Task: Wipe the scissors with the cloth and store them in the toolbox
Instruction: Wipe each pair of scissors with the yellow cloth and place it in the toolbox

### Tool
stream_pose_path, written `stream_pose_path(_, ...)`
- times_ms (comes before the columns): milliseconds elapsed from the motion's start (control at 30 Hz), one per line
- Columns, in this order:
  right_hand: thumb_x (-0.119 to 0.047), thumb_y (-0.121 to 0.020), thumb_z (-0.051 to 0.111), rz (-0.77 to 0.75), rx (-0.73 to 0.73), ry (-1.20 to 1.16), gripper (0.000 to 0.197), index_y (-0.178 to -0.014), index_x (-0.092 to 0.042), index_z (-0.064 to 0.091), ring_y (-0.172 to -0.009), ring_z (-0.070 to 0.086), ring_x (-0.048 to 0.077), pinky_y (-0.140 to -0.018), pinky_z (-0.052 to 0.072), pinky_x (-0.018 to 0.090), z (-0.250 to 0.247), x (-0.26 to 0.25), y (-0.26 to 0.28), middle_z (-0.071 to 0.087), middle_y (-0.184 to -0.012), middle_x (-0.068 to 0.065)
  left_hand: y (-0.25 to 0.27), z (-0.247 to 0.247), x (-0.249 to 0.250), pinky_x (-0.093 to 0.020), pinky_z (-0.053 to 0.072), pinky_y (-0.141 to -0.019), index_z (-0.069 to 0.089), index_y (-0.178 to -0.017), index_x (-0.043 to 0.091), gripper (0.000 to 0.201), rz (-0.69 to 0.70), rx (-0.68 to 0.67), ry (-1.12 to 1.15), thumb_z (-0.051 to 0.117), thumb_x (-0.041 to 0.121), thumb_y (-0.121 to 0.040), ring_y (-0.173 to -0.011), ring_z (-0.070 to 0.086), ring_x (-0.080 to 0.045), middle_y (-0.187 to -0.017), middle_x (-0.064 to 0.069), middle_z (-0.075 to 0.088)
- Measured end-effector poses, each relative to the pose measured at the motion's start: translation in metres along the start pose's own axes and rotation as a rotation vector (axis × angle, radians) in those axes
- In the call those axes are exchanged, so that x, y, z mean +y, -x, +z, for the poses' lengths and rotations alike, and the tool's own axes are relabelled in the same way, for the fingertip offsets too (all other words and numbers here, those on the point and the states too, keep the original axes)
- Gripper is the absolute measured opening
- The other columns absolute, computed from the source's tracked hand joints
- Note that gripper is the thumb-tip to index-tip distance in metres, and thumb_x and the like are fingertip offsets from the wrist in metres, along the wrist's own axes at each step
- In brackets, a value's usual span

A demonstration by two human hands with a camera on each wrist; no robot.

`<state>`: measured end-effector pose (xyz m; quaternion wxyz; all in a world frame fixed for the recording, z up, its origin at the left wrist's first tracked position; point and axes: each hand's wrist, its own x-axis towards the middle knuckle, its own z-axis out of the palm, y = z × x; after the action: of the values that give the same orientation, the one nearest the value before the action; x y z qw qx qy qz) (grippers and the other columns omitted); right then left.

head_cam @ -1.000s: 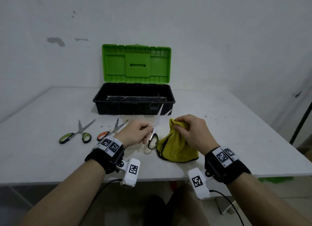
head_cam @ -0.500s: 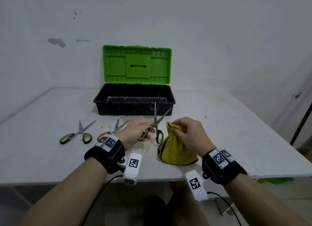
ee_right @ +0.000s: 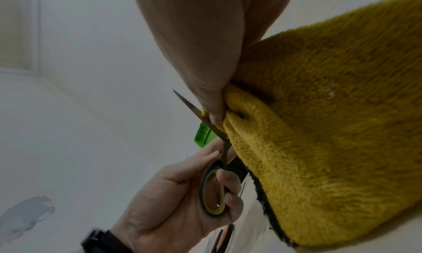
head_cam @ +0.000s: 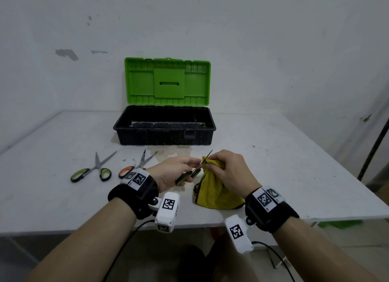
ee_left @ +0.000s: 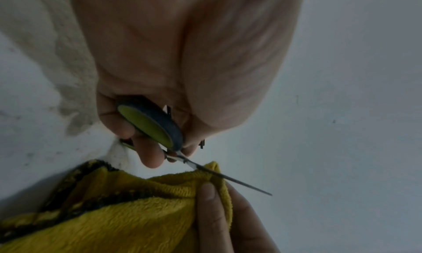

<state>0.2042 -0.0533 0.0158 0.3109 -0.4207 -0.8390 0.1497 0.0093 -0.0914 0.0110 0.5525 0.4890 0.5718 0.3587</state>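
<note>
Head view showed the left hand (head_cam: 175, 172) grasping the scissors (head_cam: 194, 172) by the handles, while the right hand (head_cam: 228, 170) pinched the yellow cloth (head_cam: 214, 195) around the blade.

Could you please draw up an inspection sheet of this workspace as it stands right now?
Surface: white table, stained in front of the toolbox.
Job's things: held scissors, blade against the yellow cloth; black toolbox with its green lid open; its contents cannot be told.
Clutter: green-handled scissors and orange-handled scissors lying open on the table, left of the hands.
Grippers: left hand grips the scissors' handles; right hand pinches cloth around the blade.
Cables: black leads run from the wrist cameras below the table edge.
Surroundings: scuffed white wall; dark pole at right.
</note>
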Motion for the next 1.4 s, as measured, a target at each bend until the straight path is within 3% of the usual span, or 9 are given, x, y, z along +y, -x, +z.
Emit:
stream_pose_path(133,-0.032,-0.087,0.069,-0.002,0.009,-0.021,0.018,-0.102,-0.023,0.073,-0.091,0.06,0.011,-0.084,0.048,0.027,0.001,-0.003,-0.002,0.069,-0.097,-0.005,-0.001,0.001,0.001,-0.025,0.055,-0.064,0.058,-0.133,0.016,0.033,0.05,-0.007,-0.09,0.046,0.009,-0.103,-0.078,0.067,-0.013,-0.114,-0.007,0.063)
stream_pose_path(300,-0.032,-0.087,0.069,-0.023,0.011,-0.025,0.019,-0.103,-0.022,0.073,-0.09,0.06,0.011,-0.08,0.045,0.023,0.005,-0.008,-0.004,0.069,-0.097,-0.004,-0.007,0.003,0.001,-0.027,0.06,-0.081,0.066,-0.116,0.001,0.021,0.117,0.001,-0.158,0.056,0.003,-0.098,-0.08,0.069,-0.016,-0.093,-0.012,0.067)
stream_pose_path(400,-0.031,-0.087,0.069,-0.019,0.012,-0.034,0.017,-0.101,-0.022,0.073,-0.09,0.06,0.011,-0.082,0.046,0.025,0.005,-0.008,-0.005,0.068,-0.096,-0.004,-0.009,0.001,0.001,-0.035,0.058,-0.089,0.073,-0.1,0.015,0.01,0.14,0.079,-0.299,0.068,0.017,-0.093,-0.09,0.071,-0.021,-0.096,-0.01,0.074)
stream_pose_path(567,-0.033,-0.088,0.068,0.055,0.046,-0.039,0.018,-0.103,-0.023,0.071,-0.09,0.057,0.009,-0.082,0.044,0.022,0.005,-0.003,-0.003,0.066,-0.098,-0.007,-0.011,-0.016,-0.007,-0.047,0.045,-0.091,0.073,-0.078,0.041,0.017,0.157,0.263,-0.677,0.069,0.058,-0.08,-0.093,0.061,-0.017,-0.088,0.019,0.068)
stream_pose_path(633,-0.033,-0.092,0.063,0.097,0.056,-0.059,0.014,-0.099,-0.022,0.068,-0.085,0.058,0.01,-0.076,0.043,0.022,0.005,0.0,-0.002,0.066,-0.093,-0.005,-0.011,-0.019,-0.01,-0.046,0.046,-0.085,0.068,-0.076,0.03,0.025,0.207,0.283,-0.647,0.065,0.052,-0.087,-0.078,0.061,-0.013,-0.071,0.021,0.064)
stream_pose_path(800,-0.037,-0.101,0.044,0.18,0.023,-0.156,0.016,-0.1,-0.023,0.052,-0.075,0.058,0.014,-0.066,0.042,0.03,0.0,0.002,-0.003,0.063,-0.081,0.0,-0.001,-0.018,-0.003,-0.029,0.051,-0.058,0.053,-0.079,0.018,0.023,0.244,0.216,-0.38,0.054,0.023,-0.101,-0.06,0.06,-0.015,-0.07,-0.002,0.064)
stream_pose_path(1000,-0.028,-0.097,0.036,0.28,-0.056,-0.368,0.025,-0.103,-0.026,0.059,-0.096,0.058,0.014,-0.083,0.046,0.033,-0.026,-0.002,-0.014,0.064,-0.101,-0.004,0.001,-0.023,-0.008,-0.025,0.046,-0.053,0.057,-0.093,0.006,0.009,0.173,0.156,-0.261,0.054,0.012,-0.099,-0.055,0.052,-0.011,-0.066,0.0,0.062)
stream_pose_path(1167,-0.021,-0.097,0.048,0.141,-0.221,-0.339,0.014,-0.106,-0.027,0.057,-0.079,0.059,0.004,-0.066,0.045,0.017,-0.025,-0.016,-0.013,0.066,-0.097,-0.005,0.004,-0.016,-0.004,-0.021,0.042,-0.046,0.056,-0.091,0.007,0.008,0.204,0.159,-0.163,0.062,0.011,-0.096,-0.049,0.05,-0.009,-0.073,-0.009,0.066)
stream_pose_path(1400,-0.025,-0.088,0.066,-0.049,0.095,-0.128,0.013,-0.099,-0.027,0.061,-0.084,0.053,0.005,-0.074,0.043,0.02,0.002,-0.011,-0.012,0.057,-0.093,-0.008,0.004,-0.003,-0.005,-0.023,0.039,-0.045,0.055,-0.088,0.009,0.011,0.228,0.136,-0.157,0.063,0.011,-0.095,-0.048,0.046,-0.011,-0.061,-0.001,0.056)
